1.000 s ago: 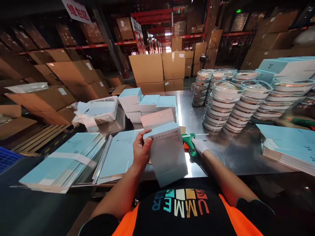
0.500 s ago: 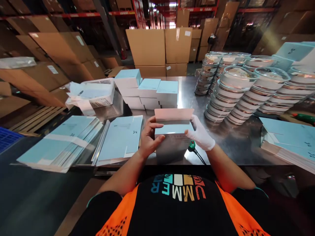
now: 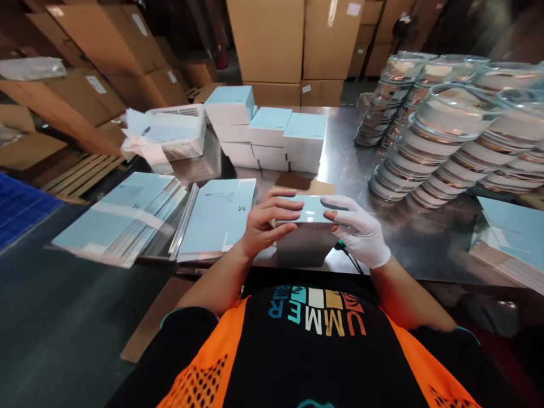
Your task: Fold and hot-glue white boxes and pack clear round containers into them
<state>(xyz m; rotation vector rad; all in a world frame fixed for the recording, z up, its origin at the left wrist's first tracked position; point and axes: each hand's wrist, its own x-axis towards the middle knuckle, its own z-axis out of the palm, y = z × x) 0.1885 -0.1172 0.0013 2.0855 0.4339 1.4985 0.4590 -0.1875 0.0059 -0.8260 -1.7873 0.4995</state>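
I clamp my left hand [image 3: 266,226] and gloved right hand [image 3: 361,232] on the pale blue box [image 3: 311,209] standing on the counter [image 3: 408,238] at twelve o'clock, fingers pressing its top flap, which I judge needs even, square pressure.

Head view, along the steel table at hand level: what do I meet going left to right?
Banded stack of flat light-blue cartons → loose flat light-blue carton → bare left hand → small light-blue box → white-gloved right hand → stacks of clear-lidded round tins.
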